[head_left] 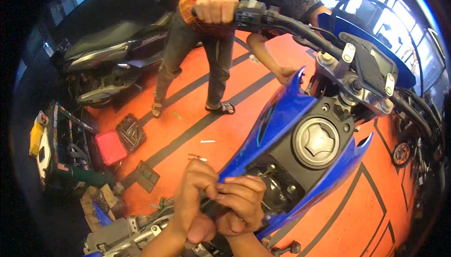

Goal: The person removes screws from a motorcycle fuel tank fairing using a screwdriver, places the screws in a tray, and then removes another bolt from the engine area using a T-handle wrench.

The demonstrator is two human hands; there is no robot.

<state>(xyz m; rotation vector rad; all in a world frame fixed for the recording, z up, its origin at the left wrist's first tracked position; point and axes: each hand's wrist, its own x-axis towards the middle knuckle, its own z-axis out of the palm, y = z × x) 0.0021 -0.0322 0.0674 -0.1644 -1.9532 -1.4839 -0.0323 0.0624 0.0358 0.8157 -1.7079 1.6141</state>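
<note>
Bodywork: right here from the hands toward two o'clock, black centre cover between a left blue panel and a right blue panel, silver fuel cap on top.
Handling: probably moulded plastic, light for its spread, fairly stiff, slick on the gloss, quick to scratch, perhaps brittle at the thin front tips.
Best hold: both outer flanks, palms broad and even, well clear of those pointed tips.
Left hand: over the rear end, fingers bent inward, fingertips right up against the other hand's.
Right hand: close in at three o'clock, fingers curled, not spread, just beside the rear of the cover; contact with it, cannot tell.
Pinch: looks like fingertip work, but anything between the fingers hidden, cannot tell.
Handlebar grip: twelve o'clock, wrapped by a co-worker's hand.
Front tip: one o'clock, another hand at the blue edge.
</note>
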